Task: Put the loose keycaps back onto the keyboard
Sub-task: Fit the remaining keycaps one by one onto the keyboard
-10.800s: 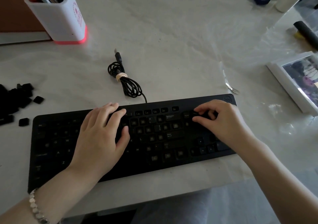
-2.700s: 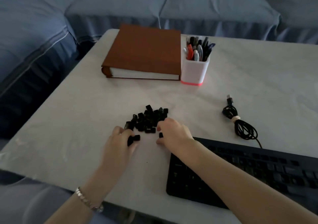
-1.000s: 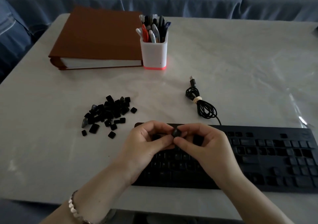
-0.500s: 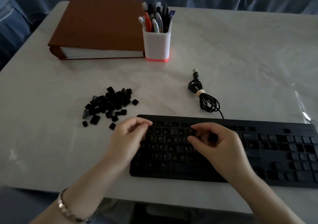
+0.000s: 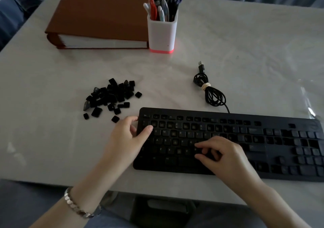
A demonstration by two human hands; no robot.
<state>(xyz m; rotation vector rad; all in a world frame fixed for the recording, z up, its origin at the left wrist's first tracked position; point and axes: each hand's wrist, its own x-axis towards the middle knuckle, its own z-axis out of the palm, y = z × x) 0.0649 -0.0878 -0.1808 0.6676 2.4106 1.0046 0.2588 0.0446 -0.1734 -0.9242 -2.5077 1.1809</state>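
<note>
Pressure matters here: the right hand (image 5: 222, 156) curls over the keyboard (image 5: 245, 140), fingertips (image 5: 197, 145) down on the lower letter rows; whether anything sits under them I cannot tell. I judge a straight, untilted push seats a cap best. The left hand (image 5: 129, 136) lies relaxed, holding nothing, thumb steadying the keyboard's end. The loose keycaps (image 5: 112, 96) lie just beyond its fingers on the worktop (image 5: 52, 131).

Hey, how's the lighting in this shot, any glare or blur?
Head view: dim, so legends on the keyboard barely read and the loose keycaps merge into one dark mass; glare streaks on the clear film at right; little motion blur.
</note>
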